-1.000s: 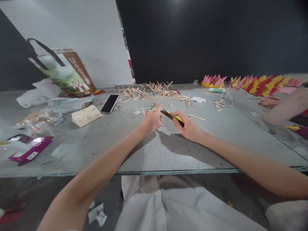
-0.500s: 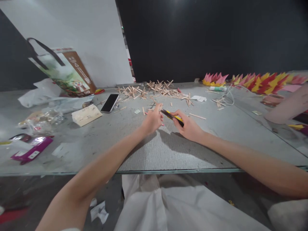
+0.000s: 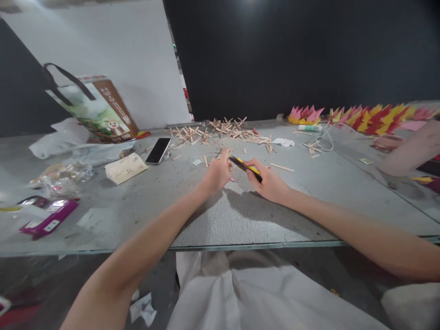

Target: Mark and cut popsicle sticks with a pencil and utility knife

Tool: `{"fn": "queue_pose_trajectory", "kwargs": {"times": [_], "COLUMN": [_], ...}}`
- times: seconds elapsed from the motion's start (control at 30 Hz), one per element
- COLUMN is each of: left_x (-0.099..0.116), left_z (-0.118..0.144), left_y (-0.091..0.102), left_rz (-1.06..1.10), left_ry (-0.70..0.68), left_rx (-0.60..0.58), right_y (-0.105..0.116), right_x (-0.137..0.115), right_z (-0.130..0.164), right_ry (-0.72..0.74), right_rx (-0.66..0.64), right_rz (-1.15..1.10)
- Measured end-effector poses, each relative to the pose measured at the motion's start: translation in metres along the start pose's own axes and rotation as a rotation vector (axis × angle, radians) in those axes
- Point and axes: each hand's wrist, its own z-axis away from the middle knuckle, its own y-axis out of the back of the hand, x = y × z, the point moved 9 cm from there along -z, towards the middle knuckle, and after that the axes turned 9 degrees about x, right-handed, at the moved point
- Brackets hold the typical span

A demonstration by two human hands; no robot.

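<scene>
My right hand [image 3: 268, 181] grips a yellow and black utility knife [image 3: 246, 167], its tip pointing left toward my left hand. My left hand [image 3: 218, 173] pinches a small wooden stick piece [image 3: 227, 152] between its fingertips, right at the knife's tip. Both hands hover just above the grey table [image 3: 220, 220] near its middle. Behind them lies a scatter of cut wooden sticks and small stick crosses [image 3: 223, 130].
A phone [image 3: 158, 150] lies face up at the left, beside a wooden card [image 3: 125, 167] and a leaning printed bag [image 3: 98, 107]. Purple packets [image 3: 48, 219] sit at the far left. Folded red, yellow and pink paper shapes [image 3: 364, 117] line the back right. Another person's arm [image 3: 409, 151] rests at the right.
My hands have stayed together in the same spot with the knife and stick. Only the camera view has shifted slightly.
</scene>
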Motion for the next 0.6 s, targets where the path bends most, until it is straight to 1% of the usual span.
{"fn": "queue_pose_trajectory", "kwargs": {"times": [0.07,0.17,0.3,0.37,0.5,0.6], "left_x": [-0.006,-0.014,-0.017,-0.015,-0.01,-0.012], "left_z": [0.0,-0.001,-0.005,-0.005,-0.003,-0.002], "left_y": [-0.001,-0.003,-0.002,-0.004,-0.012,-0.016], "left_rz": [-0.007,0.052,0.131,0.15,0.177,0.191], "left_ry": [0.012,0.027,0.029,0.033,0.053,0.074], "left_rx": [0.003,0.037,0.083,0.065,0.007,-0.01], "right_y": [0.001,0.001,-0.006,-0.009,-0.016,-0.016], "right_x": [0.001,0.004,0.005,0.009,0.019,0.019], "right_z": [-0.003,-0.005,-0.005,-0.005,-0.002,-0.002], "right_ry": [-0.01,-0.008,-0.021,-0.076,-0.234,-0.236], "right_rx": [-0.012,-0.015,-0.049,-0.07,-0.139,-0.135], "right_rz": [0.024,0.026,-0.013,-0.047,-0.162,-0.169]}}
